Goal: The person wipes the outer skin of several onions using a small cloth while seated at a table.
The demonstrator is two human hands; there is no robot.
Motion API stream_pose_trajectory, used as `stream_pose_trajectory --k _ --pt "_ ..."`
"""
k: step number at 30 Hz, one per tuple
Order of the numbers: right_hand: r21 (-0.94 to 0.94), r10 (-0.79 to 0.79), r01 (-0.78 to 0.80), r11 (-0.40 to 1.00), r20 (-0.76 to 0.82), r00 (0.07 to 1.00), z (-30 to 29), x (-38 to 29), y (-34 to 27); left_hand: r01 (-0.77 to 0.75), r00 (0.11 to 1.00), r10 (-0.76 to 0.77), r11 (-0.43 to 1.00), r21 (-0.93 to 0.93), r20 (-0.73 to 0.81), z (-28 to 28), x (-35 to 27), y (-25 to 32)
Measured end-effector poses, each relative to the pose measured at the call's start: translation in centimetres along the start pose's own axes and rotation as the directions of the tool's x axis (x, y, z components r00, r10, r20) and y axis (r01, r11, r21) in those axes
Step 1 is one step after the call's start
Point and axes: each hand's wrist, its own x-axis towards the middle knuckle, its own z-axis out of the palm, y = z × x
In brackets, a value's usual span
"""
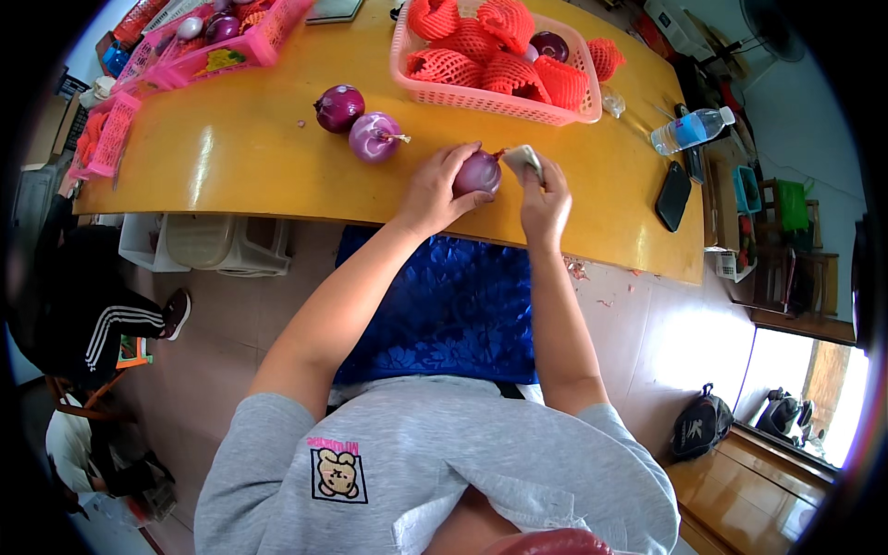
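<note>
My left hand [435, 192] grips a purple onion [477, 173] low over the table's near side, thumb on one side and fingers on the other. A small folded pale pad or cloth [522, 161] is pinched in my right hand [546, 198], close to the onion's reddish stem end. Left of my hands, a glossy dark purple onion [339, 109] touches a paler onion [375, 137] with a dry stem. Behind them stands a pink plastic basket [499, 113] of red foam net sleeves [472, 43], with another dark onion [550, 46] among them.
Pink crates [220, 62] with onions and nets stand at the yellow table's [243, 149] far left. A water bottle [692, 130] and a black phone [673, 196] lie at the right. A person in dark trousers [125, 312] sits at the left. Onion skins [577, 268] litter the floor.
</note>
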Motion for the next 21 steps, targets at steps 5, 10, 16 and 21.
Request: stream_pose_trajectory --k 5,10,16,21 --pt "-0.013 0.001 -0.001 1.0 0.042 0.999 1.6 -1.7 -1.6 -0.023 0.998 0.017 0.995 0.095 0.068 -0.5 0.5 0.5" --pt "-0.065 -0.103 0.104 0.992 0.016 0.995 1.3 -3.9 -1.3 0.001 0.996 -0.01 0.995 0.099 0.092 -0.4 0.1 0.3" --pt "-0.122 -0.224 0.245 0.962 0.166 0.96 -0.1 -6.1 -2.3 -0.03 0.999 0.027 0.995 0.092 0.029 0.1 0.0 0.0" --pt "-0.047 -0.114 0.128 0.991 0.229 0.967 -1.8 -5.7 -3.9 -0.039 0.999 0.038 0.998 0.056 0.025 0.4 0.0 -0.3"
